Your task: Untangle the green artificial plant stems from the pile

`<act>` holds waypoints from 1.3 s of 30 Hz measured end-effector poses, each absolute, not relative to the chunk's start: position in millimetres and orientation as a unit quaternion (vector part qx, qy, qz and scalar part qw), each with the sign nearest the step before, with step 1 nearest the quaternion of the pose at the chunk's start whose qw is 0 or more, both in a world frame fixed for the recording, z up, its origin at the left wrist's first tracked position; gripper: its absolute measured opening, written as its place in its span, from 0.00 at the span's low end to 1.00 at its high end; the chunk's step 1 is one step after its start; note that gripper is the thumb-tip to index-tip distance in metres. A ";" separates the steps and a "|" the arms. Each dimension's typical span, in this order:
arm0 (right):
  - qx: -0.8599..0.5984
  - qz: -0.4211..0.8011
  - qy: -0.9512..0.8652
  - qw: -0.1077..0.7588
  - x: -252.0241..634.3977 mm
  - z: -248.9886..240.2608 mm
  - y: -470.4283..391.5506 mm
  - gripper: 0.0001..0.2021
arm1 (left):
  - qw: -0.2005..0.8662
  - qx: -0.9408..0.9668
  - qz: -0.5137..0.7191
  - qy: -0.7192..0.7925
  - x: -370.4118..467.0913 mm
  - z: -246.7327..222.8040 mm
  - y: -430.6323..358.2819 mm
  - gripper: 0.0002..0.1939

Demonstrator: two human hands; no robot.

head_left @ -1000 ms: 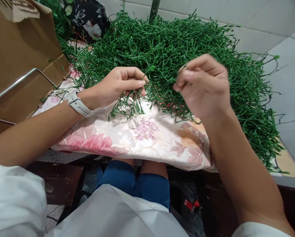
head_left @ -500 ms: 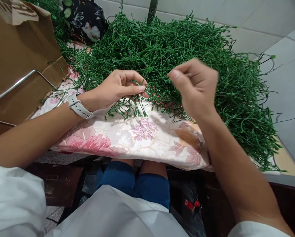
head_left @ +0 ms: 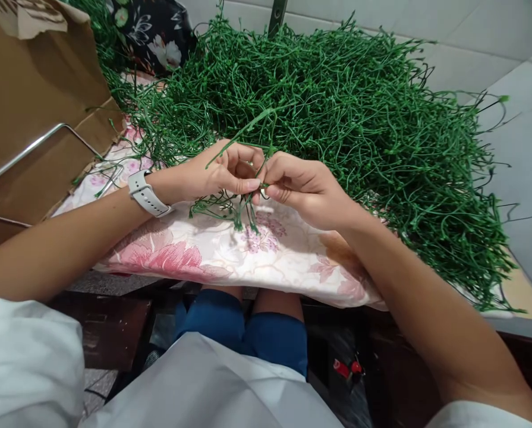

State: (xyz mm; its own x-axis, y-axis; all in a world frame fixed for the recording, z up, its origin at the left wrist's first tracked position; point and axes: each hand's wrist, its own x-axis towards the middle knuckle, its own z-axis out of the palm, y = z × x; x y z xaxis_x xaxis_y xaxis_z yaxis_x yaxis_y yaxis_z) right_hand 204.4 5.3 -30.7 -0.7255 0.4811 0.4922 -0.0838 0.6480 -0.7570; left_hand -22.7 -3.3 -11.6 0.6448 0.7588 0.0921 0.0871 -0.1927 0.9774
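Observation:
Both hands meet over the front of the flowered cloth. My left hand (head_left: pixel 223 172) pinches a small bunch of green plastic stems (head_left: pixel 243 214), whose budded ends hang below the fingers. Fingertip to fingertip with it, my right hand (head_left: pixel 304 184) is closed on a green plastic stem (head_left: pixel 266 157) at the bunch. One long stem slants up over the back of my left hand. Just behind the hands rises a large tangled heap of the same stems (head_left: pixel 337 113). My fingers hide where the held stems join.
A floral cloth (head_left: pixel 230 267) covers the table. At the left stands a torn cardboard box (head_left: pixel 38 107) with a bent metal rod (head_left: pixel 25 156) before it. A black flowered bag (head_left: pixel 154 38) sits at the back left. A tiled wall (head_left: pixel 479 65) borders the heap.
My right hand has come down and left from above the heap to meet my left hand. A long stem now shows across the left hand.

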 end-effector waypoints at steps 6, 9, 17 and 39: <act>-0.056 0.433 -0.845 0.309 203.8 -32.0 4.6 0.12 | 0.609 0.705 0.268 0.248 -23.3 -20.1 -2.6 0.23; -0.025 0.424 -0.861 0.281 208.9 -28.4 6.4 0.13 | 0.608 0.706 0.274 0.238 -21.7 -17.2 -5.0 0.26; -0.010 0.522 -0.809 0.270 216.8 -19.2 5.9 0.12 | 0.623 0.681 0.312 0.224 -23.1 -11.6 -4.7 0.26; -0.340 0.238 -0.647 0.639 272.1 -24.4 70.3 0.20 | 0.630 0.634 0.344 0.286 -25.0 -7.6 -5.3 0.14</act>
State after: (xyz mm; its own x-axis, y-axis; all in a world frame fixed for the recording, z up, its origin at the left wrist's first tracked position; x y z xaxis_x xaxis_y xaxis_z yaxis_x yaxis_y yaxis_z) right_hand 272.1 70.3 -24.4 0.0486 0.7448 0.6655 0.1352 0.6553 -0.7432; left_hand -25.0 -5.3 -7.6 0.5993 0.7969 0.0760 -0.0709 -0.0417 0.9966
